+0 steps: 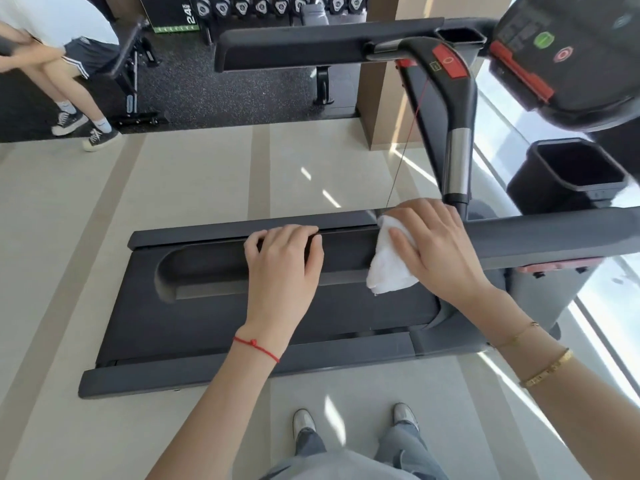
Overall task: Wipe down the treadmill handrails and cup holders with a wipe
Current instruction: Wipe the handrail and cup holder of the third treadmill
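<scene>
The near handrail (207, 233) is a wide dark grey bar running left to right across the middle of the head view. My left hand (282, 261) rests on it, fingers curled over its far edge. To its right, my right hand (436, 244) lies spread on a bunched white wipe (384, 268) and presses it against the same rail, the thumb on the cloth. Part of the wipe hangs below the hand. The far handrail (294, 43) crosses the top. One square black cup holder (536, 161) sits at right, a second cup holder (460, 34) further back.
The treadmill belt (214, 317) lies below the rail, with a console (568, 53) and a red safety cord (401, 161) at upper right. Another person's legs (69, 88) stand by a weight bench (133, 74) at top left. Dumbbells (277, 5) line the back. My shoes (304, 420) are on the pale floor.
</scene>
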The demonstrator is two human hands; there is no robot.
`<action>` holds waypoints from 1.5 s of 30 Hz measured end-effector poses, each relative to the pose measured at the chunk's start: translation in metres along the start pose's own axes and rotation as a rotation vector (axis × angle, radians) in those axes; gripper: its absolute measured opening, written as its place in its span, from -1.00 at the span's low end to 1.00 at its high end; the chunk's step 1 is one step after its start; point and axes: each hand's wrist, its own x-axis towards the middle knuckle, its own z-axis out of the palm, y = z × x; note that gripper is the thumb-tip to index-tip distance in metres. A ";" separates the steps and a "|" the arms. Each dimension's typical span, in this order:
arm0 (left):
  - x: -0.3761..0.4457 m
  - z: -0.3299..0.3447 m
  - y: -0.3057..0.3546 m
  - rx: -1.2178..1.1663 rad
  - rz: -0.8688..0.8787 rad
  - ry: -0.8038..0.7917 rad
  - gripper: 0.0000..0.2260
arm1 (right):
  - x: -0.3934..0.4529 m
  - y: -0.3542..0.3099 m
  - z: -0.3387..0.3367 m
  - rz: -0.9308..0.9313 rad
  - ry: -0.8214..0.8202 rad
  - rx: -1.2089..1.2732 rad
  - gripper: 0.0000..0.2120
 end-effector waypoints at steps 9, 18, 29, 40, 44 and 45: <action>0.012 0.058 0.103 -0.013 0.014 -0.005 -0.81 | -0.048 0.134 -0.048 0.147 0.031 -0.014 -0.61; 0.020 0.094 0.170 -0.021 -0.025 0.031 -0.73 | -0.043 0.126 -0.039 -0.110 -0.080 -0.030 -0.57; 0.020 0.116 0.214 0.031 -0.104 0.025 -0.77 | -0.055 0.187 -0.060 0.054 -0.002 -0.026 -0.70; 0.021 0.123 0.230 0.035 -0.091 0.018 -0.77 | -0.091 0.244 -0.073 -0.027 0.026 0.030 -0.61; 0.020 0.125 0.227 0.040 -0.065 0.028 -0.79 | -0.077 0.210 -0.061 -0.002 0.025 -0.005 -0.64; 0.020 0.125 0.226 0.040 -0.058 0.027 -0.79 | -0.073 0.200 -0.057 -0.037 0.000 -0.003 -0.63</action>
